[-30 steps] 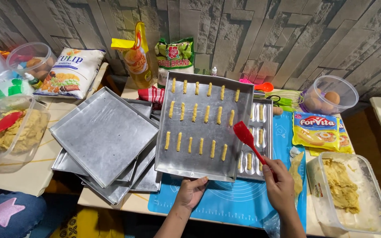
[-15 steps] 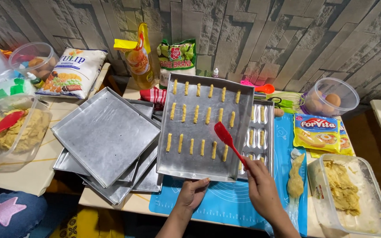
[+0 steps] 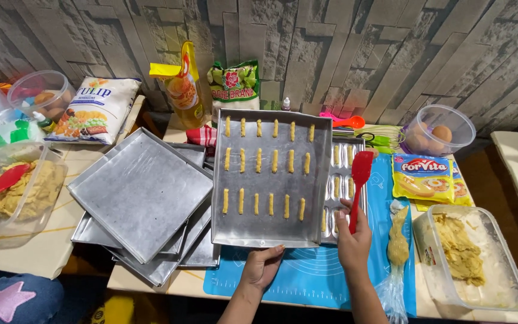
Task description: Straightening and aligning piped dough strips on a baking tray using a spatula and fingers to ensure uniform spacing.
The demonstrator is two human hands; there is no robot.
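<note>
Holding item: red spatula (image 3: 360, 180), handle clenched in the right hand (image 3: 353, 239), blade up and lying over the far tray (image 3: 348, 180) beyond the grip.

Left hand (image 3: 263, 264): fingers curled on the near rim of the dough tray (image 3: 271, 231), gripping it, just left of the right hand.

Contents: dough sticks (image 3: 263, 201) in three rows across that tray, the nearest row just beyond the left fingers; more sticks in the far tray beneath the blade.

Adjacent: piping bag (image 3: 397, 246), just right of the right hand, on the blue mat (image 3: 307, 282); dough tub (image 3: 472, 258) further right; stack of empty trays (image 3: 139, 192) well left of the left hand.

Risks, as judged:
- The dough tray rests on other trays; a one-handed tug at the rim could tilt it and slide the soft sticks together.
- A dipping blade could flatten sticks beneath it.
- A right elbow swinging outward could squash the piping bag.
</note>
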